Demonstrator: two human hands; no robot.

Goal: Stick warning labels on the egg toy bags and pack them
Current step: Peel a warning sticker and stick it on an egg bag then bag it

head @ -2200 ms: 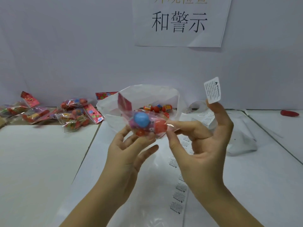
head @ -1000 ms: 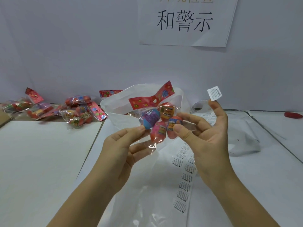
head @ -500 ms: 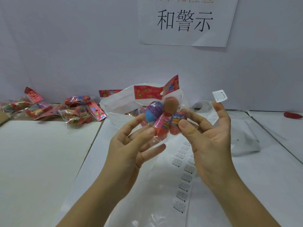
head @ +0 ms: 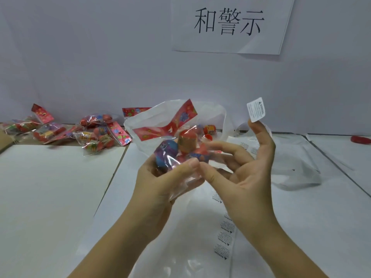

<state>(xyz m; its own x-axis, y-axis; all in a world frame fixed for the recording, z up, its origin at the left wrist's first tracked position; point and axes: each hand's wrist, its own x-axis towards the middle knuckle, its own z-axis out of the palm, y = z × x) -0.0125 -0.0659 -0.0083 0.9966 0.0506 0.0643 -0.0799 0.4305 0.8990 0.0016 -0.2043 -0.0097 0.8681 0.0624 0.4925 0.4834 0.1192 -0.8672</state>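
A clear egg toy bag (head: 176, 149) with a red header card and several coloured eggs hangs in front of me above the table. My left hand (head: 160, 177) grips its lower part, thumb on top. My right hand (head: 241, 167) pinches the bag's right side between thumb and middle fingers. A small white warning label (head: 256, 109) sticks to the tip of that hand's raised index finger, clear of the bag.
A large white plastic bag (head: 140, 125) stands open behind my hands with egg toys inside. Several egg toy bags (head: 96, 137) lie at the back left. A label strip (head: 224, 237) runs down the table. A red object (head: 360, 139) lies far right.
The egg toy bag has been turned and lowered a little between my hands. The label on my right index finger now faces me more squarely.
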